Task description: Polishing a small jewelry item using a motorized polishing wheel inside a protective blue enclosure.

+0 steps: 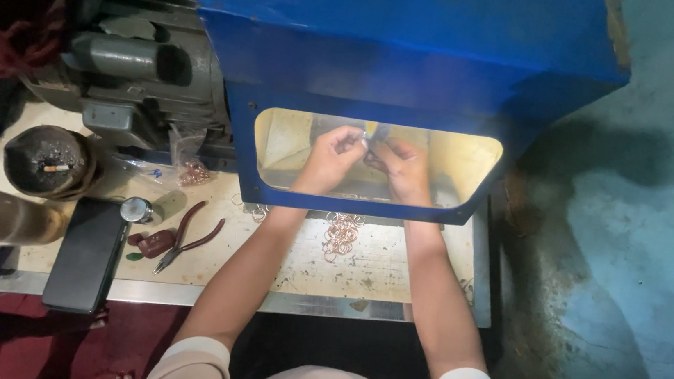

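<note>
Reaching inside the lit blue hood (pixel 416 49), left hand (pixel 331 160) and right hand (pixel 400 171) each pinch something too small to identify.

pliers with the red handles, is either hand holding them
No, the pliers lie on the bench beside the phone, while the left hand and right hand are inside the blue machine's window.

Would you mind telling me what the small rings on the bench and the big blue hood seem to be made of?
The rings look like bare copper or brass wire: thin, shiny and reddish-orange, though the exact metal is unclear. The hood looks like sheet metal with glossy blue paint: flat panels, crisp edges, chips and rust along one corner. Both hands, left and right, work inside its lit opening.
</note>
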